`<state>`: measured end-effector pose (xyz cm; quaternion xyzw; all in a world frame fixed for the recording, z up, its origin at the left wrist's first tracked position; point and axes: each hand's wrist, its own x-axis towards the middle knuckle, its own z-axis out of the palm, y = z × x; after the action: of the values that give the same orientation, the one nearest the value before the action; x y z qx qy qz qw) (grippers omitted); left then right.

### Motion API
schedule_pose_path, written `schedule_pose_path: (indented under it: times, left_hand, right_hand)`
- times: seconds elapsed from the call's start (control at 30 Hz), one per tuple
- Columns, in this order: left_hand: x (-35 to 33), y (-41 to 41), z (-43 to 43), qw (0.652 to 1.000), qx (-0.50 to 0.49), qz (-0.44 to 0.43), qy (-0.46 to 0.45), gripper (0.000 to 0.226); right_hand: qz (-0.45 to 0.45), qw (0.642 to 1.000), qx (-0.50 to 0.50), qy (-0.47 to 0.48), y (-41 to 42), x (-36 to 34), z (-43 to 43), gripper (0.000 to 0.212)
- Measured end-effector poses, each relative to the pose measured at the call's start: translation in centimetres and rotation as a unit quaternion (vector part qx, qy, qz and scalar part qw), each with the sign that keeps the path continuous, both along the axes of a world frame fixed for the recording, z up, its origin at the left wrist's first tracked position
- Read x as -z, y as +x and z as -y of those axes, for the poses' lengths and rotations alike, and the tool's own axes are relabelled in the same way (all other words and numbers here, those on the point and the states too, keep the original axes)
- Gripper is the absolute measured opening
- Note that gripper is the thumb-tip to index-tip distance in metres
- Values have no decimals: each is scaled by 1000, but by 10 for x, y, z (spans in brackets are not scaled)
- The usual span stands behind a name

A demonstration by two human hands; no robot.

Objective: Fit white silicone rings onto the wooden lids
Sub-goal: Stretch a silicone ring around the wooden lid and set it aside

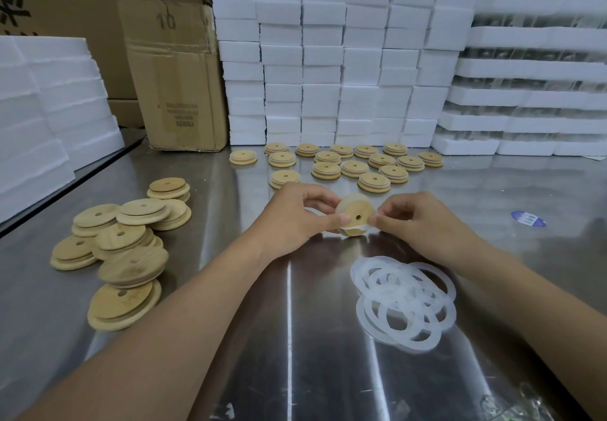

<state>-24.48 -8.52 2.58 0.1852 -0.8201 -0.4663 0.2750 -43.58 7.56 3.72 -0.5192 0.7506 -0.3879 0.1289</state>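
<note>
Left hand [297, 213], right hand [414, 220], lid [355, 214] between

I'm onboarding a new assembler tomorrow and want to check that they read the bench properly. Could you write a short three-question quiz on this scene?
1. True or false: the loose silicone rings lie to the left of the left hand.
2. Multiple choice: where do the ringed lids sit? A) inside the cardboard box B) at the far side of the table, in front of the foam blocks C) on top of the loose silicone rings
3. Fill in: the left hand and the right hand together hold one ____.
Key: 1 false; 2 B; 3 wooden lid.
</note>
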Motion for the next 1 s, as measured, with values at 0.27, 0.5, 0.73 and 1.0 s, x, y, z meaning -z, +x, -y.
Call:
schedule_pose_path:
  times: [0.27,0.5,0.73,1.0]
  left_hand:
    - [1,-4,-12,998,27,22,-60,64]
    - [1,-5,-15,997,28,-3,-74,62]
    - [2,-6,-15,998,51,-27,-6,59]
    - [4,-9,-19,998,50,-41,28,59]
  right_hand:
    - [77,995,-7,-69,15,0,2,7]
    - [77,993,-3,-85,20,0,0,10]
    - [140,989,-38,-16,3,-10,-3,12]
    - [108,993,-40,-18,1,-9,-7,8]
